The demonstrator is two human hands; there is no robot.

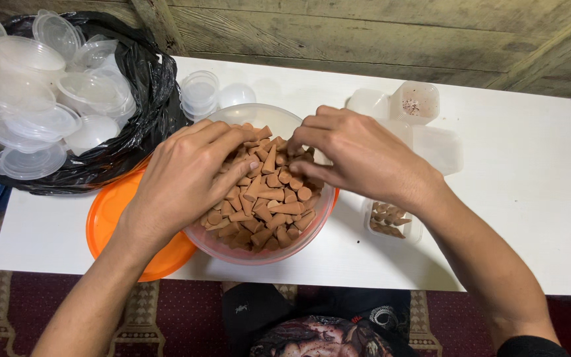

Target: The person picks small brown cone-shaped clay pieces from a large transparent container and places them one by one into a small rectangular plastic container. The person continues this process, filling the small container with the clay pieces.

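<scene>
A clear plastic bowl (297,242) heaped with small brown cones (269,201) stands at the middle of the white table (517,185). My left hand (190,175) lies palm down on the pile's left side, fingers spread over the cones. My right hand (358,155) reaches in from the right, its fingertips pinched among the cones at the top of the heap; whether a cone is gripped is hidden. A small clear tub (391,221) holding several cones sits just right of the bowl, under my right wrist.
An orange lid (110,218) lies under the bowl's left side. A black bag (143,99) full of clear tubs and lids fills the left end. Stacked small cups (199,92) and empty clear tubs (414,102) stand behind the bowl. The table's front edge is near my lap.
</scene>
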